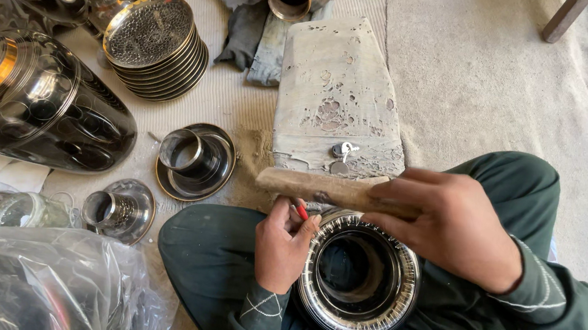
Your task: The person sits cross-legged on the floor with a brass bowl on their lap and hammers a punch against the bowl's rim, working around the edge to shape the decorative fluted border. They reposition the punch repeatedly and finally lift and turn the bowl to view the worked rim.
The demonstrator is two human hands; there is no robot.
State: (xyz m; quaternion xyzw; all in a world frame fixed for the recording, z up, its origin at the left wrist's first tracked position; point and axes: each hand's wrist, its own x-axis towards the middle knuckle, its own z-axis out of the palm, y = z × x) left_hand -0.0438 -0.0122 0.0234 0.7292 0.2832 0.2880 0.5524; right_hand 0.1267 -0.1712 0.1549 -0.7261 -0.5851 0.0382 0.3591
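Both hands work at lower centre: the left hand (284,244) pinches a small red-tipped tool (301,210) against the shiny ringed metal piece (358,277) in the lap, the right hand (446,225) grips a wooden block (321,187), best struck squarely, lightly.

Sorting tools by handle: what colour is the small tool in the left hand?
Red, at the tip of the small tool showing above the left hand; head view.

Metal ring (358,277) in the lap — wooden block (338,95) ahead, stacked discs (156,46) far left beyond flanged cups (195,160).
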